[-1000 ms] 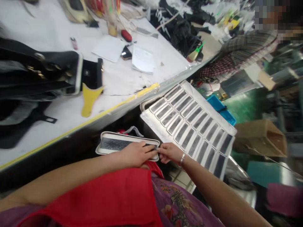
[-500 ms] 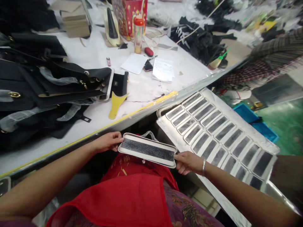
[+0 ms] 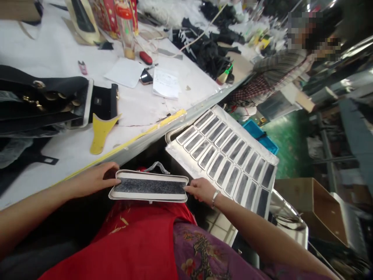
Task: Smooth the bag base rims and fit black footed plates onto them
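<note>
Between my hands lies a white-edged bag [image 3: 150, 186], with its long, narrow face turned up and a dark strip running along the middle. A handle in clear wrap [image 3: 157, 166] shows behind it. My left hand [image 3: 100, 179] pinches the bag's left end, thumb on the upper face. At the right end, my right hand [image 3: 201, 189] grips with thumb and fingers, beside the dark strip. The bag is just above the red apron [image 3: 140, 237] on my lap. Fingers beneath the bag are partly hidden.
Right of me, a tilted board [image 3: 180, 153] carries rows of white-rimmed pieces with dark strips. On the white table [image 3: 140, 112] are black bags [image 3: 37, 101], a yellow scraper [image 3: 101, 132], papers [image 3: 166, 82] and a bottle [image 3: 126, 33]. A person [image 3: 271, 77] is farther right, near a blue crate [image 3: 259, 136].
My view has swung right, so the table items sit farther left and a carton and the other person come into view. Both hands keep hold of the bag, which now looks more level.
</note>
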A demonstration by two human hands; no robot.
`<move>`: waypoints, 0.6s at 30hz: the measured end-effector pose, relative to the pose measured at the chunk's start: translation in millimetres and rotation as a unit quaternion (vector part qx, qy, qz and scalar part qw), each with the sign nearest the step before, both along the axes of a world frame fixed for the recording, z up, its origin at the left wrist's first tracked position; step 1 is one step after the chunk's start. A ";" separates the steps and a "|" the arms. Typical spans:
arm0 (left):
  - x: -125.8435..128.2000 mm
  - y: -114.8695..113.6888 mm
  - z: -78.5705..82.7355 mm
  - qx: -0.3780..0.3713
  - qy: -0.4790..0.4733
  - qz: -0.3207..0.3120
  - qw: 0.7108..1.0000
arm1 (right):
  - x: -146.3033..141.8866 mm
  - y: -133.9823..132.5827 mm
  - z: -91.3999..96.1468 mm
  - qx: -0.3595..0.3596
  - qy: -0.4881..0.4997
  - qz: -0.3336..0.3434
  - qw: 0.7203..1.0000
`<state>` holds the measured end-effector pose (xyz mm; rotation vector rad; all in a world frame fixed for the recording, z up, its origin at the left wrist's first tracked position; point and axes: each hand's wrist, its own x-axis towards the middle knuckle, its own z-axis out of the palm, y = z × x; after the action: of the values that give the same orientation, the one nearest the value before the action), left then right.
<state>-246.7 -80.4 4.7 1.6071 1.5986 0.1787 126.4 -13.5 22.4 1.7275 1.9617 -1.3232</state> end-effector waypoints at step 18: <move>123.4 55.3 10.3 0.207 -0.008 -0.304 0.930 | -0.1 14.3 -23.2 0.468 0.190 0.334 0.796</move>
<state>-123.3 -25.1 15.0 2.3456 1.0176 0.2025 126.4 0.8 -0.8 0.7362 3.3711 -0.4290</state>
